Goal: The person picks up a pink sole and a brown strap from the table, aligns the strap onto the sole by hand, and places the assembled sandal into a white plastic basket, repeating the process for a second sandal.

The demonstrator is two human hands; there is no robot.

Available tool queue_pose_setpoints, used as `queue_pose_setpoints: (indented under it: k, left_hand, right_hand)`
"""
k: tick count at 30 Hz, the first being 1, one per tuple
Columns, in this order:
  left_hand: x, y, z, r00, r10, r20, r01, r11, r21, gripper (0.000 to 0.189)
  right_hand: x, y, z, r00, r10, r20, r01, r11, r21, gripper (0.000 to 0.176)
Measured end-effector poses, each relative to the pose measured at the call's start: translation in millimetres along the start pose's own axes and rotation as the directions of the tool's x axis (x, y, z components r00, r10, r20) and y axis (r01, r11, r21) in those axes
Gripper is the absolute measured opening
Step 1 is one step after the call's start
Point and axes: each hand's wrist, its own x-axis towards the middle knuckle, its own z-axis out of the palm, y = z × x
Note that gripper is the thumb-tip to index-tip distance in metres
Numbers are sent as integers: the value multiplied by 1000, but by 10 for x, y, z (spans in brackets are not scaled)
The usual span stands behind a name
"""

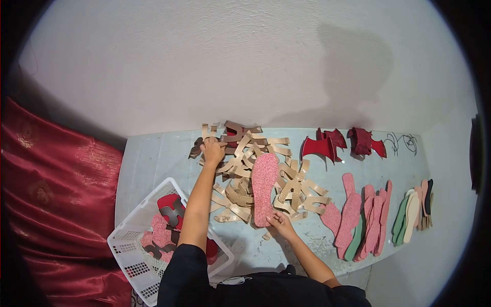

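Observation:
My right hand (279, 224) pinches the narrow lower end of a pink speckled insole (265, 184), held upright over the pile. Beneath it lie many beige strap pieces (238, 194), some with a woven-looking texture, and the insole hides part of them. At the far left edge of the pile, my left hand (213, 151) rests over dark brown strap pieces (196, 148) with its fingers apart; its fingertips are partly lost among them. Just right of that hand is a brown cut-out upper with red lining (238, 131).
A white plastic basket (123, 238) at the lower left holds pink, red and brown pieces. Dark red uppers (319, 147) lie at the back right. Pink insoles (350, 220) and green and cream ones (409, 217) sit right. A red curtain (61, 204) hangs left.

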Motion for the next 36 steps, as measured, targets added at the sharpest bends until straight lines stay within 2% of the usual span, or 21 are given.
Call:
queue_pose_setpoints:
  k: [2,4,5,7,10,12,14,15,17,20,21,22,24,25,26,28,29,31,32,34,36]
  left_hand:
    - [5,26,69,1000,-6,29,5,999,36,17]
    - [29,88,130,984,-10,-179,32,993,115,25]
    - [45,109,148,984,-13,-180,33,993,112,25]
    - [74,176,111,994,-77,-73,87,986,143,33]
    - [142,130,231,1000,14,0,-13,977,212,35]
    - [200,137,188,1000,-25,-2,25,985,173,41]
    - [227,187,15,969,-143,199,158,985,-65,49]
    - [254,117,84,971,-138,193,153,986,-64,49]
    - [300,-100,363,962,-161,222,224,930,-293,55]
    - [258,-46,392,949,-229,214,299,868,-397,56]
    - [237,-39,399,976,-129,173,189,899,-396,55]
    - [245,-40,397,979,-124,163,181,897,-404,55]
    - [277,-20,387,977,-131,169,204,804,-558,55]
    - [275,88,198,961,-192,198,266,836,-480,54]
    - [294,176,50,964,-223,143,264,869,-420,50]
    - [389,175,-129,994,-107,6,105,957,-270,48]
    - [409,177,-222,994,-105,9,103,958,-267,48]
    - [446,298,-533,994,79,-74,-62,977,204,45]
    - [468,402,-684,994,88,-72,-72,977,203,45]
    - [459,713,-1018,992,98,82,-120,934,337,44]
    - [402,1067,-1227,967,254,1,-251,957,143,37]
  right_hand:
    - [67,-25,54,1000,11,9,-10,1000,-19,18]
    - [105,-64,71,1000,16,15,-15,999,-40,18]
    - [109,-69,70,1000,15,7,-15,999,-47,18]
    - [101,-47,45,1000,23,-5,-23,1000,-12,18]
    - [41,-51,-9,1000,16,-5,-16,999,-28,18]
    - [-5,-50,-35,1000,17,-21,-18,1000,-19,17]
    - [-51,-32,-35,999,14,-33,-14,1000,-9,17]
    - [-73,-29,-44,998,39,-44,-39,999,-5,18]
    - [-98,-39,-40,997,54,-55,-54,999,-1,18]
    - [-120,-3,-2,999,40,-17,-40,999,15,20]
    - [-116,16,-5,999,37,-5,-37,999,5,21]
    - [-112,24,-16,999,34,7,-34,999,-8,22]
    - [-96,23,-31,1000,14,-11,-14,1000,-24,22]
    - [-98,11,-40,1000,10,-7,-10,999,-34,22]
    - [-112,8,-50,1000,10,-3,-10,999,-43,21]
    - [-130,-42,-36,1000,5,-25,-6,999,-51,21]
    - [-136,-59,-36,1000,2,-17,-3,999,-44,20]
    - [-148,-43,-59,999,-38,12,39,998,-50,25]
    - [-163,-15,-70,999,-44,5,44,998,-46,25]
    - [-234,-30,-36,1000,-2,-30,0,999,-46,24]
    - [-298,-12,4,998,22,-55,-23,999,-32,22]
